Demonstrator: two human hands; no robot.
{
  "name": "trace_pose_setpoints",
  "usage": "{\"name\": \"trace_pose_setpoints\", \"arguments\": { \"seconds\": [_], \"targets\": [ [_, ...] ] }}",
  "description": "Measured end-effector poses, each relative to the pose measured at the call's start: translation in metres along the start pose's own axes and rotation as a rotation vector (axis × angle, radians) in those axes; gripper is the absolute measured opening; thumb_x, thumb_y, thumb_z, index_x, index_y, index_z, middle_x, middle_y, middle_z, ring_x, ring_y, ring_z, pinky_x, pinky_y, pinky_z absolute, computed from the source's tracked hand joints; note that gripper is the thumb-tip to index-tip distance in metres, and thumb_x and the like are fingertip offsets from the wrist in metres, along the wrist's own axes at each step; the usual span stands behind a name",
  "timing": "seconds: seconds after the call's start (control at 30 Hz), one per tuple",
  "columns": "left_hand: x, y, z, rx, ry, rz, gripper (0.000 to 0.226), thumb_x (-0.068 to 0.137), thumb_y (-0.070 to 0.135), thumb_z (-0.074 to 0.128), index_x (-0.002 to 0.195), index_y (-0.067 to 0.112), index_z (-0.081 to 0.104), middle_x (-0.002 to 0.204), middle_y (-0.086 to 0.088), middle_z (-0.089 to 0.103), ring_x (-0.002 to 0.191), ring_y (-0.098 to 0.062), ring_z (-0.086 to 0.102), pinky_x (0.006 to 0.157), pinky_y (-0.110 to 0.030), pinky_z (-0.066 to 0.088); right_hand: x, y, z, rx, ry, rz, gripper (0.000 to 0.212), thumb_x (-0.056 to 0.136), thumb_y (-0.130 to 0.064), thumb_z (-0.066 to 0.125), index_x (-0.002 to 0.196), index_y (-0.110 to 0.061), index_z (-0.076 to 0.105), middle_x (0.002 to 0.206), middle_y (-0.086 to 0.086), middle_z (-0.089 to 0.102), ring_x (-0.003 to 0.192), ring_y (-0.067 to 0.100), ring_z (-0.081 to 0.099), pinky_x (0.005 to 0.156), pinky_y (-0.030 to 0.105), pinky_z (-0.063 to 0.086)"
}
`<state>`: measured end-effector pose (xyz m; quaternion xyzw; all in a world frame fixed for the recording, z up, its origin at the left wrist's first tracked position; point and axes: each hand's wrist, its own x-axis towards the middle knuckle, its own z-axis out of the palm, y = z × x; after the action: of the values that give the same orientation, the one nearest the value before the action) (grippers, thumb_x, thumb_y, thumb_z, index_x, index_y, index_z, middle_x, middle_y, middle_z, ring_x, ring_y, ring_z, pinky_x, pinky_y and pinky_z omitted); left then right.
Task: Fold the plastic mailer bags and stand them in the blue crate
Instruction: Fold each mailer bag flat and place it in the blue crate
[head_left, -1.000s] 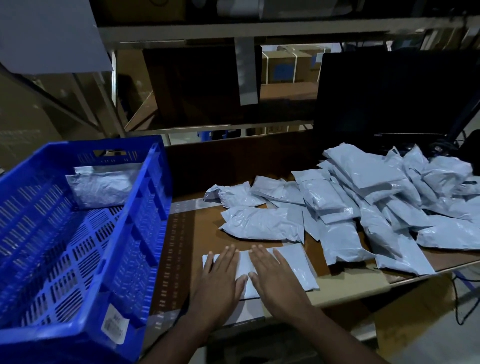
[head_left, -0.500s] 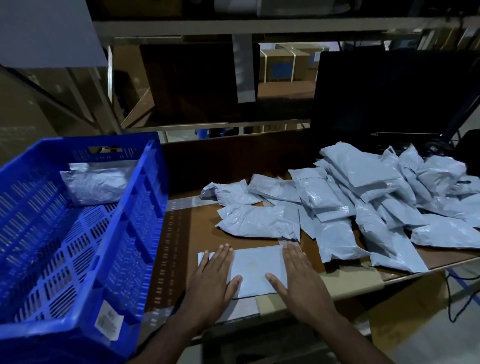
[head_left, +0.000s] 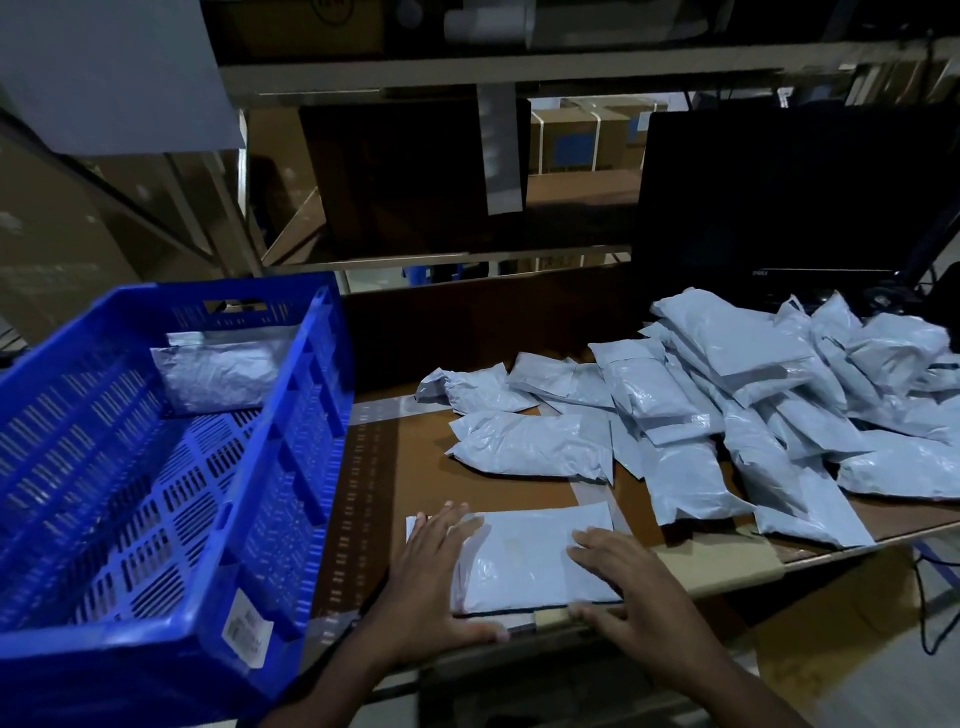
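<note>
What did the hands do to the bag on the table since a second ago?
The left hand and right hand slid apart, from side by side at the middle of the flat mailer bag to its two ends, smoothing it. Both still press it flat with straight fingers. The bag in the blue crate and the pile of bags stayed put.

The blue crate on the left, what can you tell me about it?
The blue crate is slotted plastic with a lattice floor, ribbed walls and a handle cutout in its far wall. It sits left of the table, a white label near its front corner. One grey mailer bag stands against its far wall. Neither hand touches it.
</note>
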<state>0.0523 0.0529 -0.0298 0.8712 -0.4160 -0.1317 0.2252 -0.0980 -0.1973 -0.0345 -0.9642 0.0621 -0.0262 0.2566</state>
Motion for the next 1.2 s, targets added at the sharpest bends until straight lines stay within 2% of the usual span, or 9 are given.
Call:
{"name": "trace_pose_setpoints", "arguments": {
  "seconds": [0.2, 0.3, 0.37, 0.47, 0.57, 0.7, 0.9, 1.1, 1.2],
  "targets": [
    [-0.018, 0.003, -0.001, -0.118, 0.148, 0.040, 0.089, 0.066, 0.077, 0.076, 0.141, 0.042, 0.042, 0.149, 0.033, 0.018, 0.150, 0.005, 0.006, 0.124, -0.039, 0.021, 0.000, -0.003, -0.009, 0.034, 0.158, -0.043, 0.045, 0.090, -0.065, 0.049, 0.127, -0.043, 0.061, 0.130, -0.031, 0.055, 0.124, -0.014, 0.043, 0.107, 0.029, 0.045],
    [-0.019, 0.009, -0.013, -0.192, 0.374, 0.064, 0.048, 0.077, 0.028, 0.085, 0.118, 0.036, 0.062, 0.135, 0.044, 0.038, 0.142, 0.008, 0.029, 0.116, -0.038, 0.036, 0.006, -0.013, -0.028, 0.112, 0.275, 0.003, 0.045, 0.088, -0.065, 0.047, 0.120, -0.040, 0.065, 0.116, -0.028, 0.061, 0.110, -0.013, 0.051, 0.093, 0.024, 0.049],
    [-0.015, 0.015, -0.026, -0.299, 0.531, -0.026, 0.044, 0.077, 0.004, 0.082, 0.104, 0.036, 0.068, 0.120, 0.037, 0.057, 0.123, 0.006, 0.052, 0.100, -0.035, 0.051, 0.012, -0.019, -0.041, 0.202, 0.315, 0.038, 0.043, 0.085, -0.065, 0.054, 0.120, -0.043, 0.064, 0.115, -0.027, 0.061, 0.106, -0.009, 0.055, 0.085, 0.018, 0.051],
    [-0.005, 0.024, -0.042, -0.476, 0.602, -0.148, 0.049, 0.081, 0.017, 0.083, 0.117, 0.042, 0.062, 0.115, 0.028, 0.061, 0.109, -0.001, 0.062, 0.082, -0.027, 0.060, 0.025, -0.025, -0.055, 0.377, 0.351, 0.103, 0.049, 0.080, -0.050, 0.074, 0.126, -0.045, 0.057, 0.104, -0.021, 0.064, 0.082, -0.006, 0.057, 0.074, 0.015, 0.049],
    [0.005, 0.018, -0.038, -0.438, 0.642, -0.274, 0.076, 0.075, 0.037, 0.087, 0.140, 0.035, 0.047, 0.134, 0.022, 0.048, 0.122, -0.001, 0.049, 0.094, -0.017, 0.044, 0.040, -0.027, -0.052, 0.324, 0.431, 0.211, 0.063, 0.083, -0.041, 0.079, 0.137, -0.042, 0.046, 0.086, -0.012, 0.060, 0.072, 0.005, 0.056, 0.068, 0.022, 0.047],
    [0.014, 0.009, -0.024, -0.312, 0.563, -0.349, 0.082, 0.075, 0.043, 0.086, 0.144, 0.032, 0.043, 0.147, 0.007, 0.049, 0.131, -0.012, 0.049, 0.098, -0.025, 0.043, 0.052, -0.023, -0.027, 0.002, 0.416, 0.183, 0.059, 0.088, -0.038, 0.075, 0.140, -0.027, 0.050, 0.129, -0.009, 0.056, 0.113, 0.013, 0.058, 0.089, 0.032, 0.050],
    [0.012, 0.011, -0.013, 0.083, 0.469, -0.270, 0.070, 0.090, 0.049, 0.071, 0.151, 0.035, 0.039, 0.163, 0.012, 0.027, 0.151, -0.006, 0.018, 0.115, -0.023, 0.023, 0.057, -0.035, -0.008, -0.326, 0.324, 0.156, 0.053, 0.083, -0.030, 0.079, 0.132, -0.016, 0.062, 0.139, 0.007, 0.058, 0.126, 0.025, 0.055, 0.099, 0.041, 0.052],
    [0.024, 0.026, -0.007, 0.138, 0.135, -0.064, 0.060, 0.107, 0.051, 0.027, 0.162, 0.029, 0.014, 0.168, 0.013, 0.008, 0.143, 0.009, -0.007, 0.117, -0.017, -0.007, 0.072, -0.061, 0.023, -0.237, 0.052, -0.029, 0.070, 0.101, -0.059, 0.012, 0.158, -0.021, 0.026, 0.165, -0.004, 0.013, 0.153, 0.014, 0.017, 0.121, 0.030, 0.002],
    [0.019, 0.024, 0.015, 0.334, 0.050, -0.003, 0.087, 0.090, 0.064, -0.018, 0.163, 0.021, 0.005, 0.170, 0.004, -0.001, 0.148, -0.002, -0.016, 0.114, -0.023, -0.021, 0.062, -0.050, 0.050, -0.371, -0.016, -0.005, 0.073, 0.105, -0.055, 0.004, 0.151, -0.015, 0.043, 0.159, 0.003, 0.027, 0.145, 0.020, 0.037, 0.118, 0.042, 0.014]
  ]
}}
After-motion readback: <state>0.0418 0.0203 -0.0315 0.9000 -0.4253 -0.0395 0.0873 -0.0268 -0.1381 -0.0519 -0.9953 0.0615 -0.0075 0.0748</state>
